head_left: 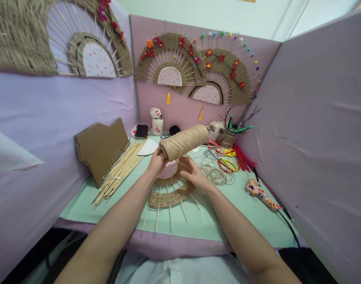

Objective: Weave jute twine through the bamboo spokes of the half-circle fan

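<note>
A large spool of jute twine (pixel 185 142) is held up at a tilt over the table. My left hand (pixel 157 162) grips its lower left end. Just beneath the spool is my right hand (pixel 195 173), thumb and fingers apart; whether its fingertips touch the spool or a strand is unclear. Under both hands lies a half-round fan of thin sticks (pixel 170 197) with a woven twine band and a pink-dotted white centre, partly hidden by hands and spool. Right of it sits a loose tangle of twine (pixel 217 173).
Bamboo sticks (pixel 121 169) and cut cardboard (pixel 102 148) lie at left. Scissors (pixel 228 163), red fuzzy stems (pixel 242 157) and a patterned glue gun (pixel 262 195) with its cord lie right. A tool pot (pixel 229 138) stands behind. Finished fans (pixel 171 51) hang on the partition walls.
</note>
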Motion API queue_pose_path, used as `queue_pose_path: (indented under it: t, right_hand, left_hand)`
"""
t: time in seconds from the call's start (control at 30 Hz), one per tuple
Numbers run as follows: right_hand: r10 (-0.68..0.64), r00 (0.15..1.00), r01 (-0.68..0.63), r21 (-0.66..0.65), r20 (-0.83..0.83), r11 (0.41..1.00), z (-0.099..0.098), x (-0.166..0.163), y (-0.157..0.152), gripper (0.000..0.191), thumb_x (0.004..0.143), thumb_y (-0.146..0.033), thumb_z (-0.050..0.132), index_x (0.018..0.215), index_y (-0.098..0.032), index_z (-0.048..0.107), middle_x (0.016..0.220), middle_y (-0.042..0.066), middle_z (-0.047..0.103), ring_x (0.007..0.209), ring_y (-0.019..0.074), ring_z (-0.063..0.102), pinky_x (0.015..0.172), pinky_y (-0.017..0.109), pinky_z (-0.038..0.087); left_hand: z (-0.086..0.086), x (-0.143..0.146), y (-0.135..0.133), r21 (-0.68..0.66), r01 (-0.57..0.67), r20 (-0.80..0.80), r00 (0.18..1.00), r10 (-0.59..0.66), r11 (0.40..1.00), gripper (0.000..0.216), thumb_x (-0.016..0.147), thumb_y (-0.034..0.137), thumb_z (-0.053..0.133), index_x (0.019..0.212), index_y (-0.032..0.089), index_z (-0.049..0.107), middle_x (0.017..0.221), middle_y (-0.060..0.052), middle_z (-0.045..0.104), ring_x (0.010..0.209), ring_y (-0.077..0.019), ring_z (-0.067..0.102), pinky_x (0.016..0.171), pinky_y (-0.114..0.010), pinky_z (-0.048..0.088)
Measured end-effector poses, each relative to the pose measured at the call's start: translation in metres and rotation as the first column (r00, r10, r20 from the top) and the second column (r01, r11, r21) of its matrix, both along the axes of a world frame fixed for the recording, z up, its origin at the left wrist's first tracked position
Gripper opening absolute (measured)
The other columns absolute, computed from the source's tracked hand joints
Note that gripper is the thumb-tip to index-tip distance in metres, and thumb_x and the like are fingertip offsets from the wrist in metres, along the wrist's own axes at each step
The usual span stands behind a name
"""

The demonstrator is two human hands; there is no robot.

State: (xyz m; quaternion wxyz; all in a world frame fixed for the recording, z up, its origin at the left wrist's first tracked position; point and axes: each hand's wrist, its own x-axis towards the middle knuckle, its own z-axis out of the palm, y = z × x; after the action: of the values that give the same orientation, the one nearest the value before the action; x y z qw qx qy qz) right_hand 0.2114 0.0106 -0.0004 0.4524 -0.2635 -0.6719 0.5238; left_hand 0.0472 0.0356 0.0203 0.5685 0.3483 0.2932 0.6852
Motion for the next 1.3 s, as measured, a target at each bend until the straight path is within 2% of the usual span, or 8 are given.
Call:
queue_pose_path:
  t: [0.13, 0.23, 0.4, 0.5, 0.77, 1.07, 1.2, 1.3]
  right_hand:
    - [0.265, 0.963, -0.256, -0.143, 0.053, 0.956, 0.001, -0.008, -0.01, 0.063, 0.068, -0.051, 0.068, 0.12, -0.021, 0.048, 0.087, 0.006, 0.065, 0.084, 0.0177, 0.06, 0.076, 0.032, 0.046]
    - [0.355, 0.924, -0.321, -0.218, 0.14, 0.922, 0.002, -0.005, -0.016, 0.038, 0.076, -0.048, 0.062, 0.095, -0.016, 0.061, 0.053, -0.005, 0.049, 0.05, 0.0094, 0.046, 0.053, 0.023, 0.038]
    - [-0.057, 0.997, 0.05, -0.124, -0.058, 0.991, 0.01, 0.026, 0.0, 0.031, 0.077, -0.049, 0.06, 0.077, -0.019, 0.057, 0.048, -0.009, 0.027, 0.043, 0.0063, 0.025, 0.045, 0.022, 0.023]
    - [-0.367, 0.89, 0.357, -0.088, -0.27, 0.93, 0.017, 0.052, 0.018, 0.026, 0.075, -0.044, 0.062, 0.075, -0.02, 0.052, 0.048, -0.011, 0.021, 0.04, 0.0057, 0.02, 0.042, 0.021, 0.019]
    - [-0.733, 0.434, 0.72, -0.288, -0.524, 0.632, 0.02, 0.095, 0.035, 0.03, 0.076, -0.044, 0.06, 0.071, -0.022, 0.04, 0.044, -0.015, 0.018, 0.035, 0.0043, 0.014, 0.036, 0.018, 0.016]
    - [-0.822, 0.043, 0.89, -0.352, -0.567, 0.289, 0.015, 0.152, 0.041, 0.015, 0.085, -0.036, 0.038, 0.077, -0.024, 0.033, 0.052, -0.011, 0.02, 0.037, 0.0062, 0.022, 0.035, 0.016, 0.024]
    - [-0.917, -0.133, 0.973, -0.224, -0.376, -0.05, 0.007, 0.16, 0.049, 0.014, 0.086, -0.037, 0.03, 0.085, -0.024, 0.035, 0.071, -0.002, 0.042, 0.063, 0.0147, 0.051, 0.061, 0.033, 0.05]
    - [-0.947, -0.234, 0.966, 0.054, -0.218, -0.251, 0.008, 0.145, 0.047, 0.034, 0.079, -0.036, 0.047, 0.107, -0.019, 0.039, 0.108, 0.015, 0.046, 0.107, 0.0273, 0.048, 0.096, 0.05, 0.038]
  left_hand:
    - [-0.001, 0.003, -0.004, 0.137, -0.088, -0.112, 0.988, 0.104, 0.987, 0.035, 0.065, 0.013, 0.066, 0.099, 0.021, 0.063, 0.11, -0.005, 0.065, 0.109, -0.0216, 0.055, 0.087, -0.028, 0.045]
    - [-0.002, -0.001, 0.0, 0.166, -0.129, -0.121, 0.981, 0.15, 0.978, 0.035, 0.067, 0.013, 0.064, 0.101, 0.022, 0.063, 0.11, -0.005, 0.065, 0.109, -0.0211, 0.055, 0.087, -0.028, 0.045]
    - [0.001, -0.024, 0.009, 0.011, -0.073, -0.205, 0.976, 0.073, 0.997, 0.035, 0.064, 0.009, 0.061, 0.097, 0.019, 0.065, 0.099, -0.005, 0.068, 0.096, -0.0222, 0.061, 0.076, -0.03, 0.05]
    - [0.001, -0.037, 0.011, -0.054, 0.028, -0.284, 0.958, -0.043, 0.998, 0.036, 0.063, 0.01, 0.063, 0.097, 0.019, 0.067, 0.091, -0.005, 0.07, 0.089, -0.0217, 0.063, 0.073, -0.031, 0.051]
    - [0.01, -0.041, 0.006, -0.26, 0.257, -0.084, 0.954, -0.287, 0.931, 0.017, 0.079, 0.019, 0.051, 0.087, 0.012, 0.066, 0.081, -0.009, 0.069, 0.074, -0.0197, 0.064, 0.067, -0.032, 0.053]
    - [0.002, -0.054, 0.025, 0.1, -0.297, -0.066, 0.95, 0.304, 0.95, 0.021, 0.067, 0.018, 0.061, 0.088, 0.018, 0.061, 0.088, -0.002, 0.065, 0.08, -0.0144, 0.061, 0.068, -0.024, 0.05]
    - [-0.001, -0.061, 0.03, 0.122, -0.406, 0.022, 0.913, 0.407, 0.906, 0.019, 0.067, 0.021, 0.061, 0.085, 0.018, 0.059, 0.088, -0.002, 0.064, 0.081, -0.0142, 0.06, 0.069, -0.024, 0.048]
    - [0.001, -0.061, 0.029, 0.165, -0.43, 0.053, 0.902, 0.428, 0.887, 0.019, 0.067, 0.023, 0.06, 0.086, 0.02, 0.058, 0.087, -0.002, 0.063, 0.079, -0.0142, 0.06, 0.066, -0.023, 0.047]
